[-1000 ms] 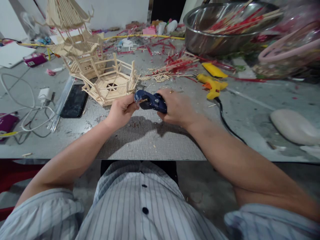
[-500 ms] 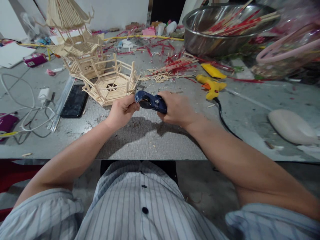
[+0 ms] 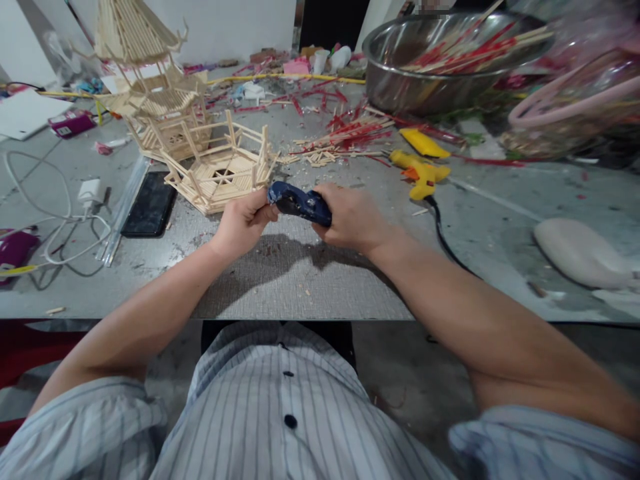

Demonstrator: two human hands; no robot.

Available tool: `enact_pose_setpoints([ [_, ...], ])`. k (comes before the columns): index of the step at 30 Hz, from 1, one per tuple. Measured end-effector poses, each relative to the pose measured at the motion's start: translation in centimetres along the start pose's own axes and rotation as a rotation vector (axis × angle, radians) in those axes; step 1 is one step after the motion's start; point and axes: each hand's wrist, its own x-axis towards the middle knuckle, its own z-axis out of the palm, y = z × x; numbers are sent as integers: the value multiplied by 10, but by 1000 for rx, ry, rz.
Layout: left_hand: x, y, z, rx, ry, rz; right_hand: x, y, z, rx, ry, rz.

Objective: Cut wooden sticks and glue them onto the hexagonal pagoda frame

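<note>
In the head view, my right hand [image 3: 347,217] is closed around a dark blue hand tool [image 3: 303,203] that looks like a cutter. Its head points left, against the fingertips of my left hand [image 3: 245,217]. Those fingers are pinched together, and whatever they hold is hidden behind them and the tool. Just beyond my left hand sits a six-sided frame of thin wooden sticks [image 3: 223,177] with a low railing. Behind it on the left rises a tiered stick pagoda [image 3: 150,87] with a pointed roof.
Red and plain sticks [image 3: 350,130] lie beyond my hands. A yellow glue gun [image 3: 423,173] with a black cord rests at right, below a steel basin [image 3: 415,93] of sticks. A phone [image 3: 149,203], white charger [image 3: 91,192] and cable lie left; a pale rounded object [image 3: 580,250] lies right.
Both hands stay in nearly the same place. The blue tool's handles look closer together and its outline is slimmer. The view has shifted very slightly.
</note>
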Motion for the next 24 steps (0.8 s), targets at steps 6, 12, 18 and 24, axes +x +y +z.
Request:
enact_pose_setpoints([
  [6,1,1,3,-46,-6,-24,0,4,8,-46,73,1],
  [12,3,2,5,-87,-18,-71,3,3,4,-70,123,95],
  [18,2,-1,3,-66,-61,-139,9,24,6,-61,209,283],
  [24,-1,0,3,-19,-106,-143,13,45,22,-139,202,287],
])
